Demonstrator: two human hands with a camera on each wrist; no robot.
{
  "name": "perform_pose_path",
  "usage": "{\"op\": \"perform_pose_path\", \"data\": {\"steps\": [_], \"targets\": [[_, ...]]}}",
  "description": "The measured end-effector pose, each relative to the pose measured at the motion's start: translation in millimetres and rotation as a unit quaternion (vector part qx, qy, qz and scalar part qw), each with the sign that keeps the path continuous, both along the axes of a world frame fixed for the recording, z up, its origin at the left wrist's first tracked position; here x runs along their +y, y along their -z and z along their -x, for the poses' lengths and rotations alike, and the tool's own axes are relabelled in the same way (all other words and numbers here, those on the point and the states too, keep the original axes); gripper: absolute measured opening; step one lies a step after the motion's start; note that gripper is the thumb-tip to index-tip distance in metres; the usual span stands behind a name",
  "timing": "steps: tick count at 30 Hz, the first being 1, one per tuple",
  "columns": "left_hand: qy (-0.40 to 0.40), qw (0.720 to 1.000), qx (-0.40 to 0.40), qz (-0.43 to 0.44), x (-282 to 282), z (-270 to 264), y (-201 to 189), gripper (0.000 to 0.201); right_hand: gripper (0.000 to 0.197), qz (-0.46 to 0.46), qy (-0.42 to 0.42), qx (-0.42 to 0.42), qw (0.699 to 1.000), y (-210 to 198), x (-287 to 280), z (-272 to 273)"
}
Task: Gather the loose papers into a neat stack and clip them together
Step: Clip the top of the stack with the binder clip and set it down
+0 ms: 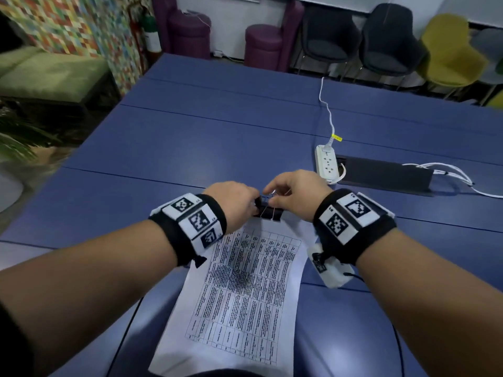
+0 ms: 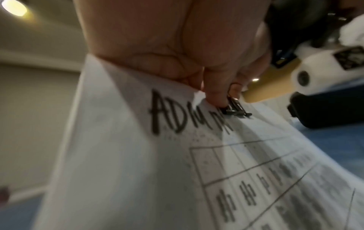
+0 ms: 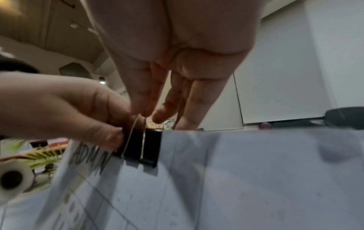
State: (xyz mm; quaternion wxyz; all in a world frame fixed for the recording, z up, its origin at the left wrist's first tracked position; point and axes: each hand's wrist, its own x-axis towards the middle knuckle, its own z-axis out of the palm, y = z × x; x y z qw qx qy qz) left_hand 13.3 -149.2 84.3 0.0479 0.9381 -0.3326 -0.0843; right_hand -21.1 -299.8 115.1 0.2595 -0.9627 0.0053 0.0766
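A stack of white papers printed with a table lies lengthwise on the blue table, its far edge lifted. A black binder clip sits on the middle of that far edge. My left hand pinches the clip's left side and the paper edge; its thumb presses the clip in the right wrist view. My right hand pinches the clip's silver wire handles from above. In the left wrist view the clip shows past the papers, which carry handwritten letters.
A white power strip with a cable lies right of and beyond the hands, beside a black floor-box lid with white cables. Chairs and purple stools stand past the table's far edge.
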Motion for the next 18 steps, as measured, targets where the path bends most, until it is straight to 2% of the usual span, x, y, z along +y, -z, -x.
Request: {"op": "perform_pose_path", "data": {"steps": [3, 5, 7, 9, 12, 13, 15, 16, 18], "targets": [[-0.017, 0.998, 0.054, 0.025, 2, -6, -1, 0.027, 0.015, 0.061, -0.02, -0.055, 0.996, 5, 1, 6], [-0.032, 0.995, 0.079, 0.049, 7, -9, -4, 0.027, 0.012, 0.071, -0.054, -0.133, 0.987, 12, 4, 16], [-0.05, 0.99, 0.11, 0.074, 12, -11, -6, 0.025, 0.017, 0.086, -0.099, -0.195, 0.972, 20, 9, 31], [-0.06, 0.986, 0.128, 0.09, 16, -14, -7, 0.024, 0.025, 0.11, -0.161, -0.187, 0.963, 35, 13, 48], [-0.068, 0.982, 0.134, 0.112, 18, -16, -12, 0.025, 0.017, 0.14, -0.257, -0.136, 0.946, 54, 16, 67], [-0.063, 0.983, 0.136, 0.106, 18, -16, -15, 0.024, 0.02, 0.136, -0.249, -0.148, 0.947, 56, 14, 69], [-0.037, 0.986, 0.139, 0.082, 18, -15, -18, 0.024, 0.034, 0.101, -0.164, -0.216, 0.957, 49, 9, 61], [-0.022, 0.987, 0.14, 0.07, 17, -13, -18, 0.024, 0.038, 0.093, -0.122, -0.215, 0.964, 41, 9, 55], [0.009, 0.99, 0.132, 0.044, 13, -6, -18, 0.027, 0.057, 0.12, -0.102, -0.152, 0.976, 31, 9, 42]]}}
